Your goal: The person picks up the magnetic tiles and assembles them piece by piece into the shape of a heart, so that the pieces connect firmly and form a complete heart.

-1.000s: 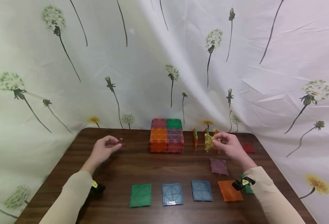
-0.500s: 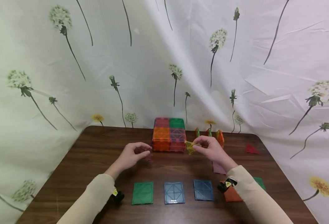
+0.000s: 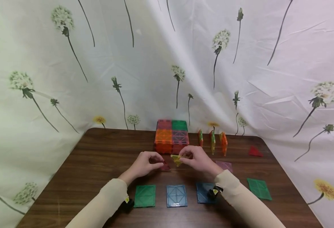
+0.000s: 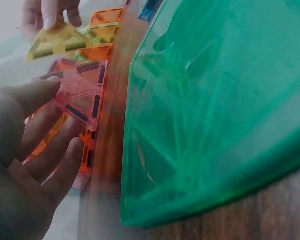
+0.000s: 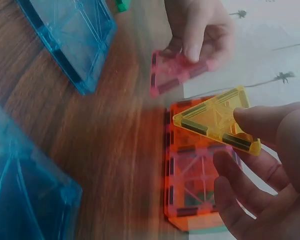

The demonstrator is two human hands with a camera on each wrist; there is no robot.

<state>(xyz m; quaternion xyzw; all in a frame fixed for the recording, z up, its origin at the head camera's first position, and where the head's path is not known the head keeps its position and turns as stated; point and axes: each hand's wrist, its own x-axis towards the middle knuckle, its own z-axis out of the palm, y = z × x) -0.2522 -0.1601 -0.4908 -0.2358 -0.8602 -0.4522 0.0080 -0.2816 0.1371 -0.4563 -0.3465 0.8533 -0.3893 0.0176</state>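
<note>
Head view: two hands met above a dark wooden worktop. The left hand pinched a translucent pink triangle and the right hand pinched a yellow triangle; the pieces were near each other but apart. Taking the multicoloured block as the clock's centre, both triangles lay at 6 o'clock, on its near side. Three upright pieces stood at 3 o'clock, with a red triangle farther out that way. A purple tile, partly behind the right forearm, lay at 4 o'clock. A green square lay at 7 o'clock and a blue square at 6.

Left wrist view: the left thumb pressed the pink triangle's face, the other fingers loosely bent below. The yellow triangle, in the right hand's fingertips, hung at 11 o'clock from it. A green tile loomed large at 3 o'clock.

Right wrist view: thumb and fingers gripped the yellow triangle at its edge. The pink triangle showed at 11 o'clock from it, held by the left hand; the block sat at 7 o'clock, beyond.
</note>
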